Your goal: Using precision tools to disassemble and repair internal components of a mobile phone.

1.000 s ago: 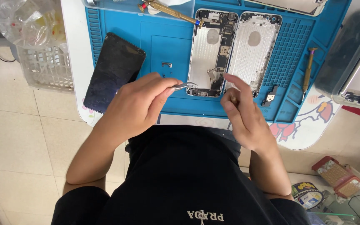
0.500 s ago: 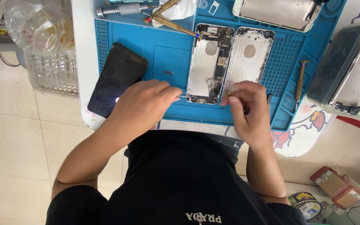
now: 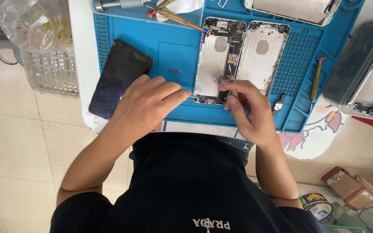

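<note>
- The opened phone (image 3: 219,60) lies on the blue mat (image 3: 169,56), beside an empty silver housing (image 3: 262,56).
- The left hand (image 3: 145,105) has its fingers pinched on thin tweezers (image 3: 185,95) at the phone's lower edge.
- The right hand (image 3: 249,110) has its fingers clenched around a slim screwdriver (image 3: 233,88).
- Best practice appears to be keeping the tip upright and the pressure light.

A white worktop (image 3: 79,64) carries a blue repair mat (image 3: 169,51) across its middle; a dark phone screen (image 3: 119,77) overhangs the mat's left edge, near the worktop's front-left corner.
</note>
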